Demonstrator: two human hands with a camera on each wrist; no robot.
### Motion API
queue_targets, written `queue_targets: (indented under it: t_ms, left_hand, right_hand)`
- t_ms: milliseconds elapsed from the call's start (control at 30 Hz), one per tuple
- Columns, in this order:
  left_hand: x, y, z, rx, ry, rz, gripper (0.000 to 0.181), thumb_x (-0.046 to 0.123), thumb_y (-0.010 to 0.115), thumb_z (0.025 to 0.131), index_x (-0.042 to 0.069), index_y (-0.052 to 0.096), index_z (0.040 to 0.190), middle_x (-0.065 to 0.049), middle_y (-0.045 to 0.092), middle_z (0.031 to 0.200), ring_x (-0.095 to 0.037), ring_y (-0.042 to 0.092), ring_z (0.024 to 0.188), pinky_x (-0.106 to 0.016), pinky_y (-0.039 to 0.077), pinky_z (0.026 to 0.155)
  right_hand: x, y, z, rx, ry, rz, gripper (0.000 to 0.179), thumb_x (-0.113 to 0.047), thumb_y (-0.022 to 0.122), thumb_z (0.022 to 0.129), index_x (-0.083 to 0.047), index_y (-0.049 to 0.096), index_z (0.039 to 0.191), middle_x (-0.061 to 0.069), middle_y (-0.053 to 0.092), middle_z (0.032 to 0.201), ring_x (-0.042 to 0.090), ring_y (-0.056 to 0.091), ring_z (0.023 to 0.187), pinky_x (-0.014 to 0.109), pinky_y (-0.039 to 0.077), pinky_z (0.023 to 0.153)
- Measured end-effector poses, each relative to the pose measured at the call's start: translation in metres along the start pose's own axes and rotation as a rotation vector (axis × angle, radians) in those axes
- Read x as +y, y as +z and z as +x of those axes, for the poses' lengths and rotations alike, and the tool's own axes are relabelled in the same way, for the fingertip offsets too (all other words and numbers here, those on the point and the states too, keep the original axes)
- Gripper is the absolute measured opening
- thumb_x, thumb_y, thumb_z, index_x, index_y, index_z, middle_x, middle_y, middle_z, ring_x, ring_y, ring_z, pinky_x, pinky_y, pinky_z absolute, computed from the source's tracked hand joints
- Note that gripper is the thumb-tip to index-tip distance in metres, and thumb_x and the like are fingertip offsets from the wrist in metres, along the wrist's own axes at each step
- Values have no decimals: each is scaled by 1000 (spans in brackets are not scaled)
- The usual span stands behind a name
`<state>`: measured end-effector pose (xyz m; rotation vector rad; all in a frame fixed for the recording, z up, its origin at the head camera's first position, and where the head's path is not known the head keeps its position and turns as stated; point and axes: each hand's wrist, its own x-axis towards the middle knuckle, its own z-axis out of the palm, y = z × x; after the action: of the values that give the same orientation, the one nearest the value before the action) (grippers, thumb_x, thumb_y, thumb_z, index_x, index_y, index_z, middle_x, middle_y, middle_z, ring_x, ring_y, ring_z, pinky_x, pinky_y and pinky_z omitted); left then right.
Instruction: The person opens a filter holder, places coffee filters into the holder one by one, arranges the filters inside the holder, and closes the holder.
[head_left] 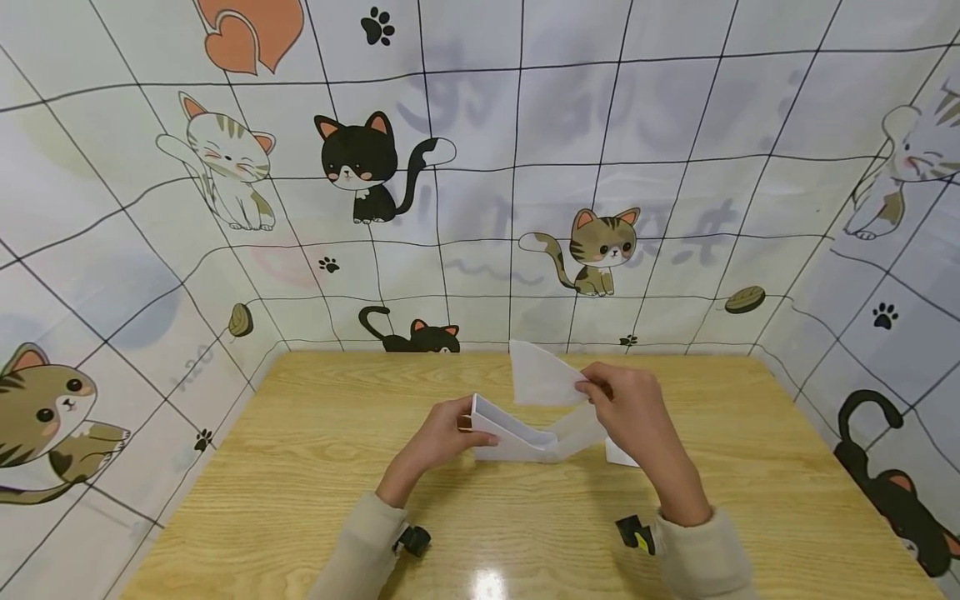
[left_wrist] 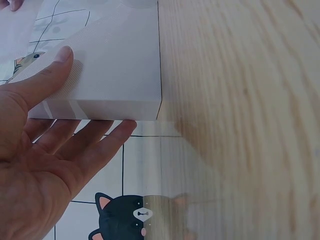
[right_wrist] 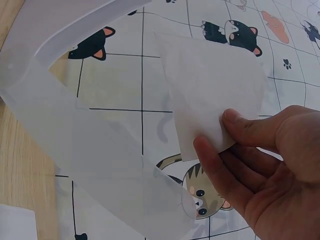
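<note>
My left hand point(head_left: 442, 433) grips the left end of a white box point(head_left: 506, 442) with a sloping open top, which stands on the table. In the left wrist view the thumb lies along one broad face of the box point(left_wrist: 120, 65) and the fingers are at its end. From the box's right end a translucent flap point(right_wrist: 115, 155) slants up to the right. Above it, my right hand point(head_left: 633, 408) pinches a thin white sheet point(head_left: 543, 379) with one curved edge, between thumb and fingers at its lower corner. The sheet point(right_wrist: 215, 85) is held up in the air.
Another white piece point(head_left: 621, 454) lies on the wooden table point(head_left: 315, 450), partly behind my right hand. A white cloth wall point(head_left: 480, 192) with a grid and cartoon cats surrounds the table at the back and sides. Black wrist devices point(head_left: 414, 540) sit by both sleeves.
</note>
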<state>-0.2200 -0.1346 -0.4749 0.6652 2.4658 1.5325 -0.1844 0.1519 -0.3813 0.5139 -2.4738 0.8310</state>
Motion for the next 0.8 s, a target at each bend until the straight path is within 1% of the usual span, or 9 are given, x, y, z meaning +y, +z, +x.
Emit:
queue_targets:
  t_ms: [100, 300, 433, 467, 567, 800]
  left_hand:
    - [-1, 0, 0, -4, 1, -11, 33, 13, 82, 90, 7, 69, 119, -13, 74, 117, -28, 76, 105, -32, 63, 83]
    - [-1, 0, 0, 3, 10, 7, 34, 15, 83, 89, 7, 69, 118, -12, 75, 116, -28, 76, 104, -34, 64, 84]
    - [-2, 0, 1, 5, 11, 11, 34, 15, 83, 88, 6, 69, 118, -12, 75, 115, -29, 76, 104, -35, 64, 84]
    - [-2, 0, 1, 7, 3, 9, 34, 15, 83, 88, 7, 69, 118, -11, 75, 115, -28, 76, 104, -34, 63, 84]
    - [-2, -1, 1, 9, 6, 9, 34, 15, 83, 88, 6, 69, 119, -12, 75, 115, -29, 76, 105, -35, 63, 84]
    - [-1, 1, 1, 7, 1, -11, 34, 14, 82, 89, 6, 69, 119, -14, 74, 115, -29, 75, 106, -33, 63, 84]
  right_hand:
    - [-1, 3, 0, 5, -15, 8, 6, -8, 77, 92, -4, 78, 88, 5, 76, 75, 6, 56, 59, 23, 46, 56]
    - [-1, 12, 0, 6, -42, 17, 5, -7, 78, 91, -3, 78, 90, 4, 76, 75, 5, 58, 58, 23, 47, 56]
    - [-3, 17, -1, -22, -51, 22, 4, -6, 77, 91, -3, 78, 90, 6, 76, 76, 5, 58, 59, 23, 49, 57]
    - [-3, 18, -1, -30, -52, 21, 3, -6, 77, 91, -3, 78, 91, 7, 76, 77, 5, 59, 59, 23, 49, 57]
    - [-5, 20, -1, -53, -46, 18, 2, -6, 76, 92, -5, 78, 91, 6, 75, 75, 4, 53, 57, 23, 46, 56]
    - [-5, 25, -1, -60, -42, 8, 4, -5, 79, 89, -8, 77, 87, 0, 69, 67, 3, 43, 53, 22, 39, 54]
